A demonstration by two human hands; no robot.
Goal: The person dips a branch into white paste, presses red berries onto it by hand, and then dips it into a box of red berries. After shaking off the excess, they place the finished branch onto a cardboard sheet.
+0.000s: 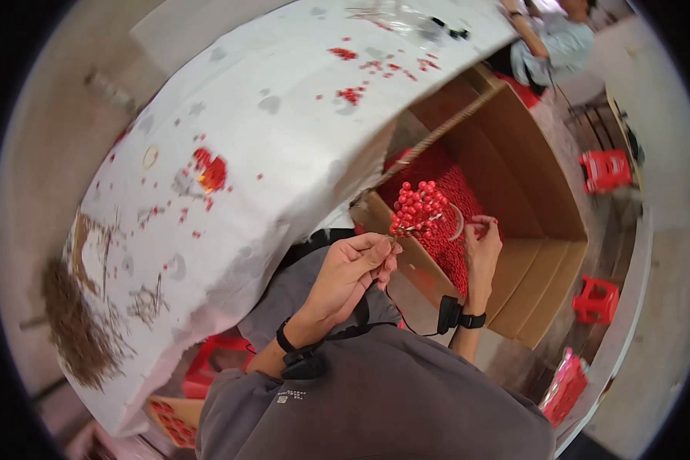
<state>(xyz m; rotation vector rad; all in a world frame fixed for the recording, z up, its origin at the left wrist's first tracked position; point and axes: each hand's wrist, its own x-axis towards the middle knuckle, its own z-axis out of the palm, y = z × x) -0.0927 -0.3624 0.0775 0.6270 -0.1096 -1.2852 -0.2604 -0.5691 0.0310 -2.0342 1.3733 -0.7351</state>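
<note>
My left hand is closed in a pinch round the thin stem of a spray of red artificial berries. The round berry cluster points up and away from me, over the near edge of a big cardboard box. Loose red berries fill the bottom of that box in a deep heap. Just right of the spray, my right hand hangs over the box with fingers curled together. Red shows at its fingertips, but what they hold is too small to make out. A pale curved rim shows between spray and right hand.
A white-covered table curves along the left, with scattered berries, a red-and-gold piece and a bundle of brown stems. Red stools stand at the right. Another person sits beyond the box. A rope crosses the box.
</note>
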